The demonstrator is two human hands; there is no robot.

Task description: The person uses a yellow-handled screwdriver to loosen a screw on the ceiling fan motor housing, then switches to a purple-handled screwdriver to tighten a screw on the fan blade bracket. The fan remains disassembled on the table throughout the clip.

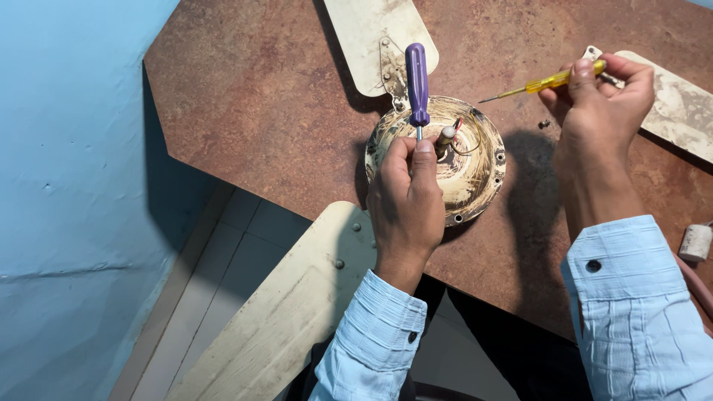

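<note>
Two hands: left (405,189) grips purple screwdriver (417,83), right (598,93) yellow screwdriver (546,82).

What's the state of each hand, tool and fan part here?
left hand: gripping the purple screwdriver by its shaft
purple screwdriver: upright over the hub, handle up
right hand: holding the yellow screwdriver
yellow screwdriver: lifted off the table, tip pointing left
fan hub: lying on the table, worn, wires exposed
fan blades: dirty, spread around the hub
table: brown, mottled

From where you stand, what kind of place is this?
Probably a small home repair corner. A dismantled ceiling fan motor and blades lie on a brown table beside a blue wall, with a purple screwdriver and yellow screwdriver in hand.
</note>
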